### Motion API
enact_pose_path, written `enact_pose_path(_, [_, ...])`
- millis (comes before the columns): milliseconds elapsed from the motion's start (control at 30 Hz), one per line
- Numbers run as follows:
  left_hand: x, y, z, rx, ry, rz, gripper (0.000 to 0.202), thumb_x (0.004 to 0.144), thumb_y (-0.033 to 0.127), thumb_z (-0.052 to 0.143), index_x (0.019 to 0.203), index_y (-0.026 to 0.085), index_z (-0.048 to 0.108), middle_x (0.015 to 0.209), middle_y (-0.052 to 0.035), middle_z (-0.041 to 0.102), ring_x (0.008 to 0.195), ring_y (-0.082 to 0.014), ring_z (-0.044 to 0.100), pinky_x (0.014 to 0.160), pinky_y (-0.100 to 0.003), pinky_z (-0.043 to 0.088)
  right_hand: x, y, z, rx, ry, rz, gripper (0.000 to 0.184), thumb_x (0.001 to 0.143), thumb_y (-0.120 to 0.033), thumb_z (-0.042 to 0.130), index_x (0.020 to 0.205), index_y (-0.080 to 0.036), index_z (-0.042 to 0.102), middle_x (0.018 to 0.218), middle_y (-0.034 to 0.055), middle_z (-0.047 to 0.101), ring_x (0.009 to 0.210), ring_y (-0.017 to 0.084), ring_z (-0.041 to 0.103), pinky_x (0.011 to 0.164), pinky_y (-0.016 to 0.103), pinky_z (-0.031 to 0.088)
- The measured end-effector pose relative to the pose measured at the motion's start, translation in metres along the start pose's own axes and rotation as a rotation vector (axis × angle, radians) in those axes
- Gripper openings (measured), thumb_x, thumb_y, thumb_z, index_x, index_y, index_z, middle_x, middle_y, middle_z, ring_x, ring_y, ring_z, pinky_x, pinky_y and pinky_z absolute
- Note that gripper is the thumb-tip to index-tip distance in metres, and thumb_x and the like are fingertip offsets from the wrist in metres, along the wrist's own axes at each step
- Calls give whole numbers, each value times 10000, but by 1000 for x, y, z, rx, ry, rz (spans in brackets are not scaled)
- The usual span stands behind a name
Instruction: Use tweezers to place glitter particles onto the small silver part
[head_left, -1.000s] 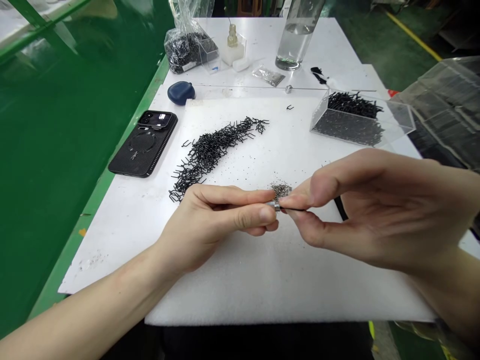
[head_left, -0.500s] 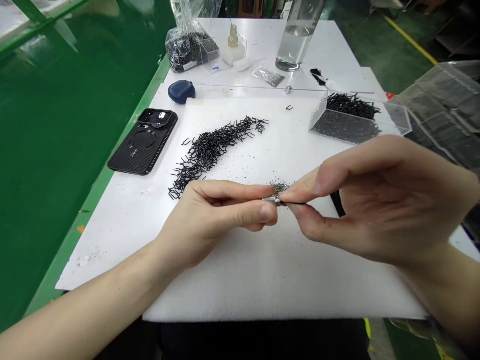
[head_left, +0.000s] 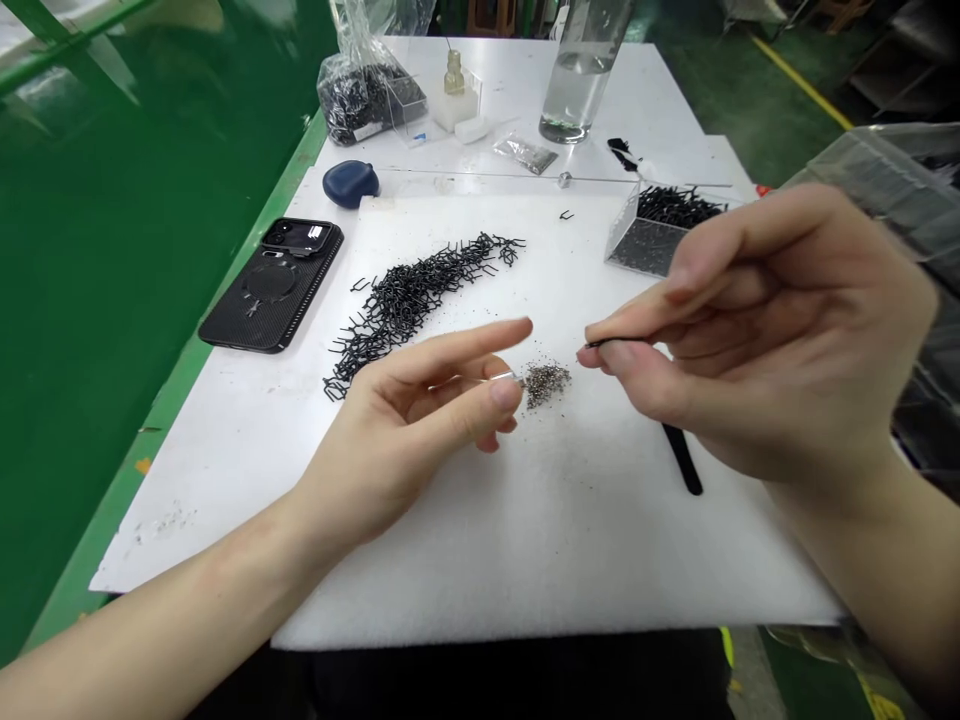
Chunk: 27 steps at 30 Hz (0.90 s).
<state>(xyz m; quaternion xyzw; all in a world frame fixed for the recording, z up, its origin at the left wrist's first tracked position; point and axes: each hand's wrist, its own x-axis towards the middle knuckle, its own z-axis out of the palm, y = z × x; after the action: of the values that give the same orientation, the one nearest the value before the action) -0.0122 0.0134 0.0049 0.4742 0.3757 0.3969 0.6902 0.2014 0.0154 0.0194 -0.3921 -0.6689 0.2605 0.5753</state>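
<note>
Pinching a short black wire (head_left: 600, 343) between thumb and forefinger, the right hand (head_left: 750, 340) keeps a tight grip, with the wire just up and to the right of a small heap of grey metal grit (head_left: 546, 385). The left hand (head_left: 397, 440) sits just left of that heap, its grip closed more lightly: the thumb presses a thin silver pin (head_left: 480, 381) against the fingers, while the forefinger lifts away, spread from the rest. The pin's tip points toward the heap, close to it but apart.

The heap lies on a white foam sheet (head_left: 525, 560), and both hands hover over the foam. Up and left of the heap sprawls a long drift of black wire clips (head_left: 420, 300). Below and right of it lies a black strip (head_left: 682, 460). Up and right stands a clear acrylic box (head_left: 649, 245) holding more clips.

Well left of the heap, a phone in a black case (head_left: 270, 290) lies on the tabletop (head_left: 660, 130). Farther back beyond the heap stand a glass bottle of water (head_left: 581, 90) and a plastic bag of black clips (head_left: 360, 100).
</note>
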Motion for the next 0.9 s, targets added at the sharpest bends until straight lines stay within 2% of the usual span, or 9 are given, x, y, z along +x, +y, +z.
enact_pose_path(100, [-5, -2, 3, 196, -38, 125, 153, 874, 205, 797, 985, 304, 834, 965, 23, 792, 848, -99, 694, 758, -178, 566, 0, 3, -2, 20, -8, -4, 442, 696, 92, 755, 907, -287, 668, 732, -69, 729, 735, 172, 780, 612, 263, 649])
enact_pose_path(200, [-9, -6, 6, 435, -111, 304, 160, 814, 106, 809, 921, 224, 819, 906, -7, 807, 872, -157, 720, 791, -258, 599, -1, 6, -1, 89, 3, 9, 422, 673, 48, 806, 917, -271, 676, 744, -64, 720, 729, 170, 775, 602, 260, 652])
enact_pose_path(333, [-10, -13, 7, 823, -167, 516, 145, 834, 97, 776, 903, 222, 798, 867, 6, 816, 822, -175, 705, 746, -300, 623, -1, 9, -1, 127, -25, -5, 414, 673, 28, 815, 940, -256, 677, 738, -53, 724, 719, 176, 774, 590, 271, 652])
enact_pose_path(400, [-11, -15, 8, 910, -170, 580, 141, 856, 95, 748, 912, 216, 795, 897, 2, 821, 834, -171, 701, 742, -293, 623, -1, 9, -2, 117, -42, -5, 422, 675, 19, 820, 961, -257, 678, 767, -44, 739, 733, 182, 776, 605, 281, 657])
enact_pose_path(500, [-13, -16, 8, 875, -126, 570, 185, 831, 122, 783, 1009, 172, 792, 1050, -47, 808, 928, -172, 718, 811, -287, 617, -1, 10, -2, 93, -52, -7, 404, 696, -4, 819, 959, -274, 675, 792, -44, 747, 748, 185, 777, 627, 289, 660])
enact_pose_path(600, [-15, -16, 8, 702, -45, 584, 468, 784, 96, 822, 1240, 145, 724, 1152, -75, 773, 998, -179, 711, 775, -293, 589, -1, 12, -2, 100, -52, -14, 376, 709, -14, 818, 943, -269, 673, 801, -47, 739, 754, 169, 779, 658, 263, 659])
enact_pose_path(667, [-15, -16, 8, 561, -39, 625, 602, 782, 30, 800, 1354, 154, 659, 1238, -81, 750, 1082, -203, 696, 777, -312, 578, -2, 14, -2, 118, -56, -26, 383, 700, -12, 827, 952, -258, 677, 813, -50, 741, 760, 160, 783, 693, 246, 665])
enact_pose_path(767, [-14, -17, 6, 461, -83, 634, 653, 803, -26, 757, 1409, 176, 624, 1368, -88, 700, 1198, -236, 666, 841, -341, 573, -2, 15, -2, 135, -64, -76, 396, 699, 2, 826, 971, -247, 682, 812, -61, 747, 771, 149, 788, 733, 231, 672])
enact_pose_path(900, [-12, -17, 5, 458, -109, 619, 647, 812, -30, 741, 1410, 187, 626, 1386, -78, 692, 1228, -241, 643, 841, -350, 566, -2, 14, 1, 136, -40, -109, 411, 692, 30, 820, 963, -251, 694, 805, -63, 737, 781, 144, 785, 722, 224, 661])
